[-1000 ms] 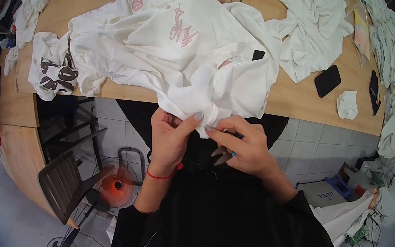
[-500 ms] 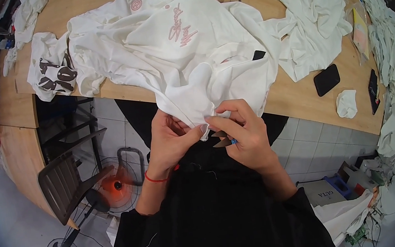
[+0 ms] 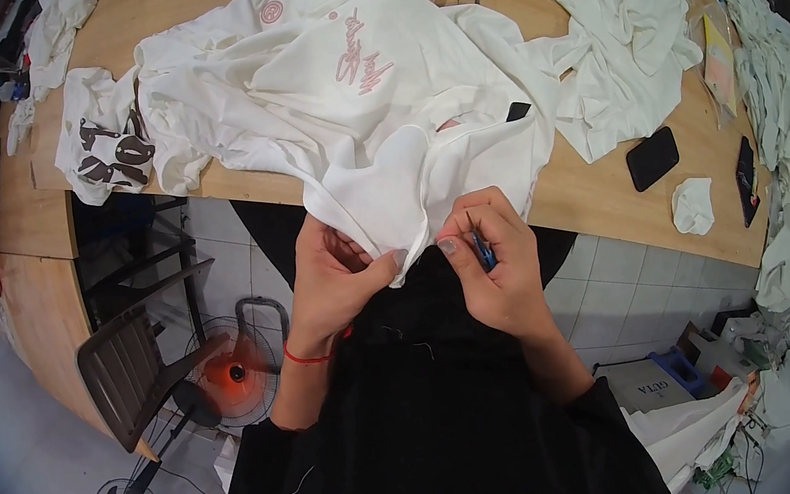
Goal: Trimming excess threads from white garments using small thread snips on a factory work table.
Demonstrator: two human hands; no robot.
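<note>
A white garment (image 3: 361,186) with pink raised lettering lies across the table's near edge, its lower part hanging toward me. My left hand (image 3: 334,281) pinches a pointed corner of its edge between thumb and fingers. Just right of that corner, my right hand (image 3: 499,268) is closed around small thread snips (image 3: 485,252). Only the blue handle and a bit of dark metal show; the fingers cover the rest. The right thumb and fingertips are beside the garment's hem, and whether they touch it I cannot tell. A small black patch (image 3: 517,111) sits on the cloth.
More white garments lie on the wooden table (image 3: 602,208), with a black phone (image 3: 653,159) and a white cloth scrap (image 3: 692,207) at right. A brown chair (image 3: 125,371) and a fan (image 3: 236,372) stand at lower left. Pale cloth (image 3: 777,92) is piled at far right.
My right hand has moved slightly right, away from the left fingers, and turned so the snips' blades no longer point out below it. The left hand has shifted a little left with the cloth corner.
</note>
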